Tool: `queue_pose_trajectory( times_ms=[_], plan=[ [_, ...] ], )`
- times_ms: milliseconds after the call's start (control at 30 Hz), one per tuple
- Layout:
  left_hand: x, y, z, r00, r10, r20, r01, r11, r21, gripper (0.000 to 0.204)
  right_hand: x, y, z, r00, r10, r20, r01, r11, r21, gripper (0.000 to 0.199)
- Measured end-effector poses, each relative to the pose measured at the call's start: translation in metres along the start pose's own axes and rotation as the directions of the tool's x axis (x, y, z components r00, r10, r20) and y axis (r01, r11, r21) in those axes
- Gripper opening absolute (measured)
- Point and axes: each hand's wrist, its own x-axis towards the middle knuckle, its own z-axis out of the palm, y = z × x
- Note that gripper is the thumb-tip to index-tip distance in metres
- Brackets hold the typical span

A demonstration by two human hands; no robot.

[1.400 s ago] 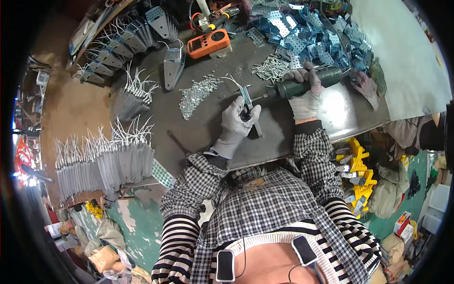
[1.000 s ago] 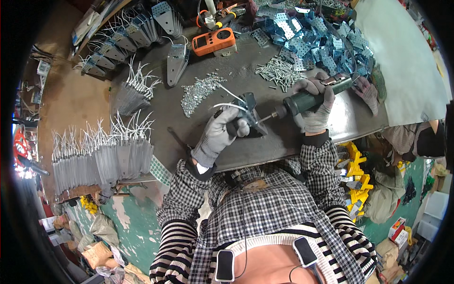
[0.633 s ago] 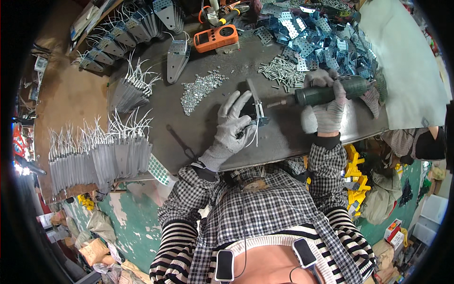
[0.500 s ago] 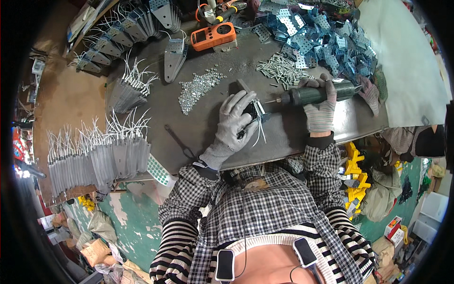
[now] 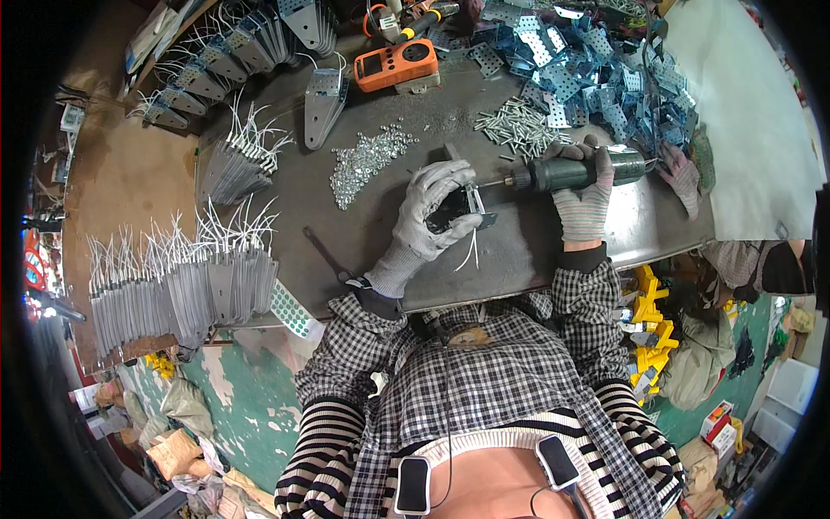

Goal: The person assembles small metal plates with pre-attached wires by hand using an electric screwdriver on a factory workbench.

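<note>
My gloved left hand [image 5: 424, 212] is curled around a small dark assembly with a metal bracket [image 5: 475, 199] on its right side, holding it over the bench. Two thin white wires [image 5: 471, 253] hang from it toward the front edge. In my gloved right hand [image 5: 584, 208] is a dark green electric screwdriver [image 5: 553, 176], held level and pointing left. Its thin bit [image 5: 494, 183] reaches the bracket's upper part; whether it sits in a screw is too small to tell. My left fingers partly hide the assembly.
Loose small nuts [image 5: 367, 163] lie left of my hands, metal pins [image 5: 521, 128] beyond the screwdriver. Perforated metal brackets [image 5: 596, 78] are heaped at far right. Grey plates with white wires [image 5: 181, 298] stand at left. An orange meter [image 5: 396, 66] and a dark wrench-like tool [image 5: 328, 255] lie on the bench.
The screwdriver has shifted slightly left, and its bit now meets the bracket instead of stopping short of it. My left hand has turned the assembly a little.
</note>
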Motion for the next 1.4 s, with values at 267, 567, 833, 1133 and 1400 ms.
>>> queue_pose_trajectory(
  times_ms=[267,567,833,1133,1400],
  plan=[
    [-0.003,-0.003,0.001,1.0,-0.025,-0.002,0.025,0.999,-0.021,0.058,-0.001,0.006,-0.006,0.999,0.034,0.025,-0.035,0.999,0.031,0.029],
    [-0.003,-0.011,-0.005,0.998,0.033,0.059,-0.032,0.999,-0.031,0.058,0.003,-0.001,-0.013,0.998,0.023,0.059,-0.026,0.998,0.058,0.027],
    [0.0,-0.01,0.0,0.999,0.041,-0.015,-0.042,0.995,-0.088,0.057,0.001,0.01,-0.011,0.994,0.06,0.091,-0.067,0.995,0.071,0.028],
    [0.045,-0.023,-0.039,0.908,-0.418,-0.004,0.412,0.894,0.177,0.029,0.003,0.011,-0.015,0.994,0.042,0.097,-0.045,0.999,0.027,0.032],
    [0.093,-0.065,-0.036,0.755,-0.546,0.363,-0.205,0.33,0.922,0.011,0.003,0.014,-0.015,0.994,0.066,0.085,-0.067,0.998,0.003,0.032]
  ],
)
